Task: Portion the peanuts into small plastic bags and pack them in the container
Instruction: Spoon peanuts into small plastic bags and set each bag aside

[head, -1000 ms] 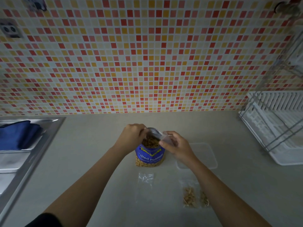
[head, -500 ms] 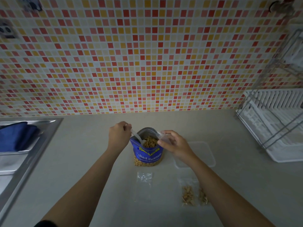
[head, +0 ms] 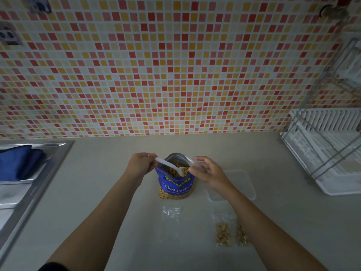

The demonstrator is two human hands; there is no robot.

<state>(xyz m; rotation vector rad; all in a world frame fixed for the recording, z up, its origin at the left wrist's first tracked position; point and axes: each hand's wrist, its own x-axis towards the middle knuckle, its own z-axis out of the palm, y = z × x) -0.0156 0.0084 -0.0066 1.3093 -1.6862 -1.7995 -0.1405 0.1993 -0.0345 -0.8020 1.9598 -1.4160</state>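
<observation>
Right now the blue foil stand-up pouch of salted peanuts point(head: 176, 182) stands open mid-worktop point(head: 101, 169), btw the two hands. A white plastic spoon point(head: 169, 164) w/ a few nuts in its bowl hangs over the pouch mouth, its tip at the lip of a small clear plastic bag point(head: 193, 163). The left hand point(head: 141, 165) pinches the spoon handle. The right hand point(head: 208, 171) pinches the bag's rim btw thumb and fingers. How wide the bag mouth gapes can't be told, as the film is too clear.

Likely risks: the floppy, narrow mouth folds shut and nuts spill onto the worktop, or the spoon nudges the pouch rim and tips it.

Two filled small bags point(head: 223, 233) lie near the right forearm, not yet in the clear rectangular plastic container point(head: 244, 182) just right of the pouch. An unfilled clear bag point(head: 171, 218) lies flat in front of it.
</observation>
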